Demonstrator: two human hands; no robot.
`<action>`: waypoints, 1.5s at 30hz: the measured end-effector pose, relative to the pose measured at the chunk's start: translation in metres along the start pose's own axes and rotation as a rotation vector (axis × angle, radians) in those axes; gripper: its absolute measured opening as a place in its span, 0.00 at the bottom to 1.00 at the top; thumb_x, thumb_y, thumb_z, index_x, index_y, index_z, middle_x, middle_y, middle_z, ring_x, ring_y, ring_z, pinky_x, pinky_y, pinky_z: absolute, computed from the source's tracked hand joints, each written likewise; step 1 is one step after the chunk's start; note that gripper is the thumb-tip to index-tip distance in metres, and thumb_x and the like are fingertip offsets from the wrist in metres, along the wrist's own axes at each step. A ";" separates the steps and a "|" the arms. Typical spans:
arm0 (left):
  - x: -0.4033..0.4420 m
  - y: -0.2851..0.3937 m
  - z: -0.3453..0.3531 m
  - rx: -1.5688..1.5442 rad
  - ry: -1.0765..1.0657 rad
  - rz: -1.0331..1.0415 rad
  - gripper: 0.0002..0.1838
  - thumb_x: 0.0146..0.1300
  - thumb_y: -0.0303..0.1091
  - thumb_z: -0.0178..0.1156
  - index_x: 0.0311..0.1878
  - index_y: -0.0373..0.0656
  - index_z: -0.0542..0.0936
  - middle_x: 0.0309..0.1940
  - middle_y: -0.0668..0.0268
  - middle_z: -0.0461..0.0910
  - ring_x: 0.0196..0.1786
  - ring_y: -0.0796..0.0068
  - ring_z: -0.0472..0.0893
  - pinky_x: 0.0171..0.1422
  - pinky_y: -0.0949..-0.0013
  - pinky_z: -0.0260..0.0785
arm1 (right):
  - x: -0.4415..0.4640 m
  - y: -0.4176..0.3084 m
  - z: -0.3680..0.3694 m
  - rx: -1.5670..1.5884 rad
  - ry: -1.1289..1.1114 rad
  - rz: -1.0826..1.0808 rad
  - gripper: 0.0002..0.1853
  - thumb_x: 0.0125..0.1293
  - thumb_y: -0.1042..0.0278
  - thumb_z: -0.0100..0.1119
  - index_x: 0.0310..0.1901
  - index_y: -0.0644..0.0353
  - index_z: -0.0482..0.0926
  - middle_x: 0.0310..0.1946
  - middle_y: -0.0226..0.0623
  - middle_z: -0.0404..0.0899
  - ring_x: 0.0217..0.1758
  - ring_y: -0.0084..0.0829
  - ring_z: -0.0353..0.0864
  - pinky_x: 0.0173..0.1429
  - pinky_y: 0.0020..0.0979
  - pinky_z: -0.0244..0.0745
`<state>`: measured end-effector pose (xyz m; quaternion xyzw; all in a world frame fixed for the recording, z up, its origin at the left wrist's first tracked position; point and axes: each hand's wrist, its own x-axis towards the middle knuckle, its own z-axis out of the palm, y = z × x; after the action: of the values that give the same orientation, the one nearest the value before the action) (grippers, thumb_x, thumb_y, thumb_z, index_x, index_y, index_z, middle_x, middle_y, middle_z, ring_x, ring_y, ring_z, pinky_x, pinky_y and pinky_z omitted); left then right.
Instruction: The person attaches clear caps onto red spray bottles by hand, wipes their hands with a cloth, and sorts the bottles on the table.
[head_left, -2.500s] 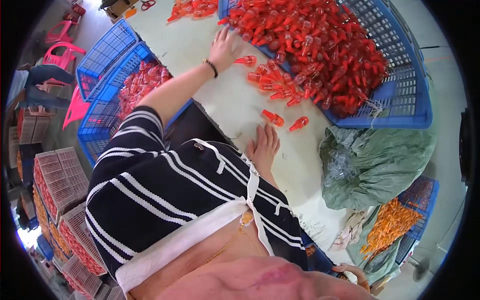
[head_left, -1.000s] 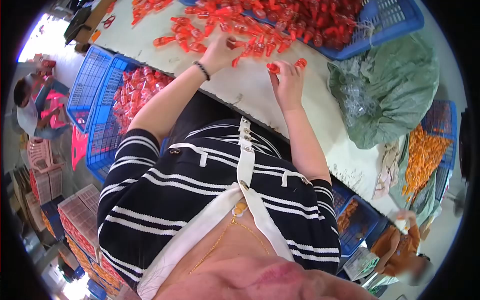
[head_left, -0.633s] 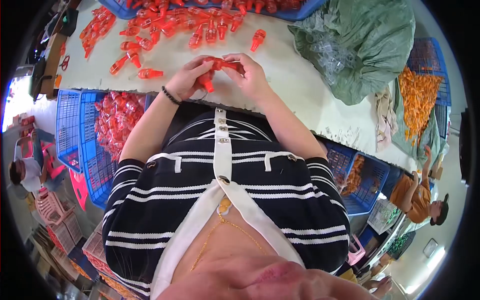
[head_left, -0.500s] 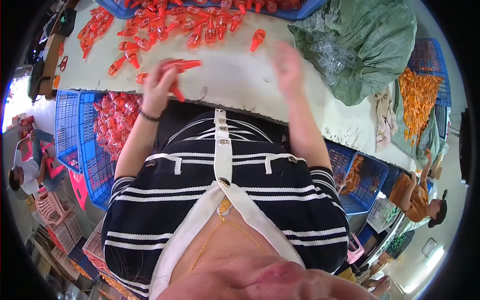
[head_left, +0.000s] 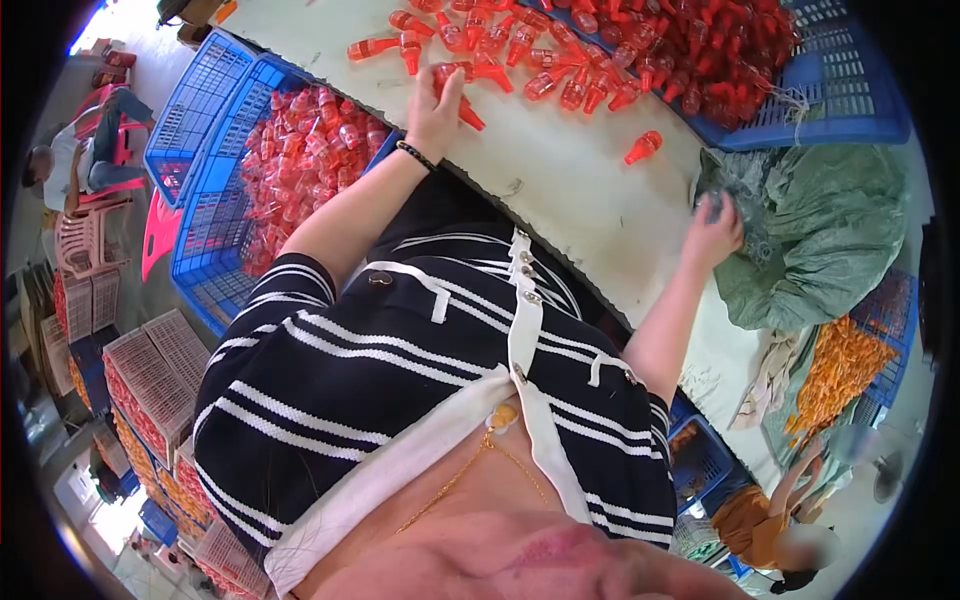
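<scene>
Red bottles (head_left: 468,112) sit in the curled fingers of the left hand (head_left: 432,128), well left of the green bag (head_left: 840,235); how many is unclear. The right hand (head_left: 712,238) bends its fingers at the bag's near-left side, by clear pieces (head_left: 762,238); whether it grips any, I cannot tell. A loose left-hand hold could let a bottle slip; a careless sweep leftward from the bag could knock the lone bottle (head_left: 643,148) just beyond its left side.
</scene>
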<state>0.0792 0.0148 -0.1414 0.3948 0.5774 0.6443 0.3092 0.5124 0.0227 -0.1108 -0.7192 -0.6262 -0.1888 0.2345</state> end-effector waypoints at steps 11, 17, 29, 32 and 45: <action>-0.046 0.051 0.031 -0.385 -0.408 -0.737 0.15 0.69 0.37 0.54 0.53 0.38 0.72 0.36 0.65 0.79 0.30 0.78 0.78 0.34 0.75 0.70 | -0.013 -0.070 0.003 0.570 0.028 -0.171 0.21 0.58 0.62 0.63 0.54 0.51 0.74 0.51 0.34 0.74 0.57 0.40 0.70 0.63 0.52 0.60; -0.045 0.045 0.028 -0.428 -0.521 -0.822 0.14 0.68 0.36 0.54 0.53 0.41 0.74 0.42 0.64 0.81 0.36 0.76 0.80 0.34 0.77 0.66 | -0.030 -0.056 -0.010 0.395 -0.153 -0.174 0.26 0.57 0.61 0.65 0.57 0.51 0.71 0.55 0.35 0.72 0.61 0.39 0.68 0.66 0.55 0.54; -0.040 0.044 0.056 -0.766 -0.580 -1.078 0.14 0.69 0.36 0.53 0.54 0.41 0.73 0.42 0.64 0.81 0.39 0.75 0.80 0.36 0.75 0.70 | 0.010 -0.089 -0.020 0.119 -0.244 -0.222 0.20 0.59 0.60 0.63 0.52 0.53 0.74 0.47 0.31 0.78 0.60 0.36 0.69 0.67 0.57 0.53; -0.045 0.046 0.064 -0.684 -0.539 -1.012 0.14 0.69 0.38 0.53 0.52 0.40 0.73 0.39 0.65 0.81 0.36 0.76 0.80 0.35 0.76 0.70 | 0.011 -0.111 -0.041 0.489 -0.248 -0.114 0.18 0.61 0.63 0.63 0.51 0.56 0.74 0.46 0.33 0.78 0.57 0.34 0.71 0.65 0.48 0.60; -0.055 0.072 0.081 -0.224 -0.334 -0.588 0.17 0.69 0.42 0.53 0.51 0.38 0.68 0.29 0.68 0.75 0.27 0.81 0.75 0.26 0.77 0.65 | -0.040 -0.182 -0.045 1.721 -0.664 0.232 0.19 0.61 0.76 0.63 0.52 0.62 0.68 0.49 0.40 0.75 0.47 0.26 0.78 0.50 0.26 0.74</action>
<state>0.1809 -0.0022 -0.0768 0.2753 0.5334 0.5137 0.6130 0.3280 -0.0159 -0.0781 -0.3729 -0.5099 0.5808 0.5134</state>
